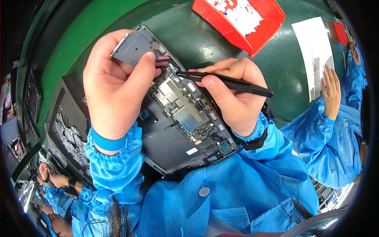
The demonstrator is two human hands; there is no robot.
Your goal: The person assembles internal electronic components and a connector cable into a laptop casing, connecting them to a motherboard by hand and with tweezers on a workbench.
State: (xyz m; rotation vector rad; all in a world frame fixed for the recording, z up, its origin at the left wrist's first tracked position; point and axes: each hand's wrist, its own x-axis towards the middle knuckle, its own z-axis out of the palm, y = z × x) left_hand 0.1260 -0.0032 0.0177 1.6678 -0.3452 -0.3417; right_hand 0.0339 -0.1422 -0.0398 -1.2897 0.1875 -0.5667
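Note:
An opened flat device casing [158, 140], tablet- or laptop-like, lies tilted in front of me with its inside showing. Along it runs a circuit board [189, 110] with silvery shields, and a thin red wire [167, 152] curls over the near part. My left hand [112, 85] is closed on the casing's far-left end, its thumb pressing by a grey panel [132, 47]. In my right hand [241, 100] are black tweezers [241, 84], held like a pen. Their tips touch or hover just above the board's far end; I cannot tell which. Whatever lies between the tips is too small to make out.
A red bin [221, 29] of small white pieces stands at the far side of the green bench [280, 67]. A white sheet [310, 43] lies right, near another person's hand [331, 93]. On the left is a dark tray [63, 94] with grey parts. Other hands [59, 180] work lower left.

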